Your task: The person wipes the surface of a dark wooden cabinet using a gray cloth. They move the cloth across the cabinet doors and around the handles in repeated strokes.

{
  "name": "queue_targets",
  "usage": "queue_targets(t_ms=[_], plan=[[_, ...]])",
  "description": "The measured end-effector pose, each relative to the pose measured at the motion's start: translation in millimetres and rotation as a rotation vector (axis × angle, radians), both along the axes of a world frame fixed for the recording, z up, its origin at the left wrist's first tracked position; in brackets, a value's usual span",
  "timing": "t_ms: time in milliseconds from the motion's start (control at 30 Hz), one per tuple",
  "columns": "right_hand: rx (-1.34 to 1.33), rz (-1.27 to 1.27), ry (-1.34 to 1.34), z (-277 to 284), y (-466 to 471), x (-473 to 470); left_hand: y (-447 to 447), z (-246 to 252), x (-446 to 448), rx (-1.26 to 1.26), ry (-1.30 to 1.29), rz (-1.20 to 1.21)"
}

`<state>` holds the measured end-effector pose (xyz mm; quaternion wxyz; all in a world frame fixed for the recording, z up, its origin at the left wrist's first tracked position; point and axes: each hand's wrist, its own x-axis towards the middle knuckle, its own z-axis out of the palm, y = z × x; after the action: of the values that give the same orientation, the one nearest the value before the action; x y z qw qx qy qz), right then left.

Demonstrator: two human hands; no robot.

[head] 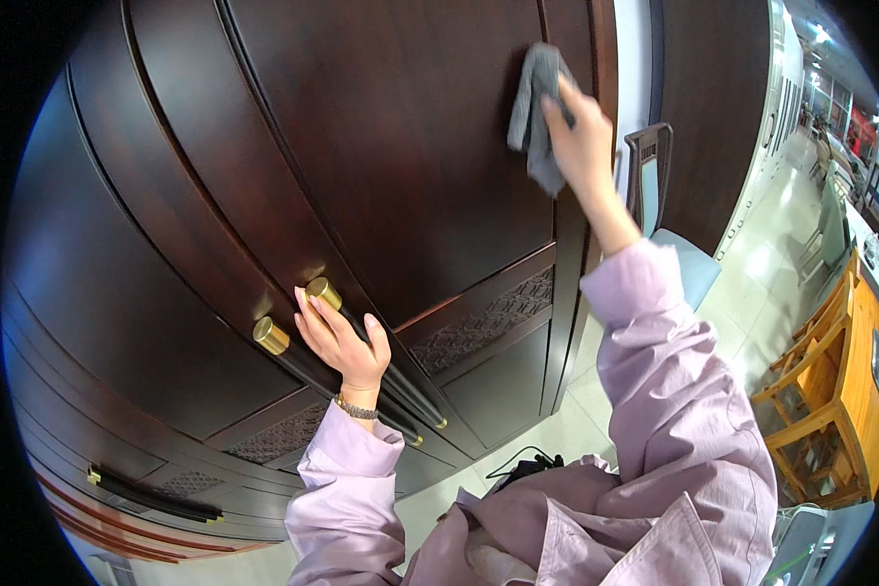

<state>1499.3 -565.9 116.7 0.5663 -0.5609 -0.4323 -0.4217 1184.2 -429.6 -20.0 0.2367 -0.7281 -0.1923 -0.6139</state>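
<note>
My right hand (584,139), slightly blurred, presses a folded grey cloth (538,110) against the upper right of a dark brown wooden cabinet door (410,146). Lower down and to the left, my left hand (348,348) is around the upper part of a long black door handle (417,399) with a brass end cap (324,293). Its fingers lie on one side of the handle and the thumb on the other. A matching handle (300,366) runs alongside on the neighbouring door. Below the door's large panel is a carved lattice band (483,322).
Right of the cabinet stands a dark chair with a light blue seat (685,264). Farther right are a yellow-brown wooden table (872,388) and wooden chairs (813,373) on a pale tiled floor (762,293). Another pair of black handles (154,498) projects at lower left.
</note>
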Motion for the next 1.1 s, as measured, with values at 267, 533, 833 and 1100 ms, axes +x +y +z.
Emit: queue_targets(t_ms=[267,533,833,1100], plan=[[-0.343,0.088,0.232,-203.3,-43.8,-28.5,0.2,-2.9,-3.9,-0.015,0.011,-0.011],[0.103,0.094,0.415,-117.9,-45.8,29.2,0.4,-3.1,-0.6,-0.034,0.016,-0.005],[-0.076,-0.167,0.036,-30.8,7.5,54.1,1.3,-5.5,-3.3,-0.044,0.01,-0.03],[0.103,-0.242,-0.289,207.7,26.9,79.2,-2.0,-5.6,-7.6,-0.067,0.023,-0.026]])
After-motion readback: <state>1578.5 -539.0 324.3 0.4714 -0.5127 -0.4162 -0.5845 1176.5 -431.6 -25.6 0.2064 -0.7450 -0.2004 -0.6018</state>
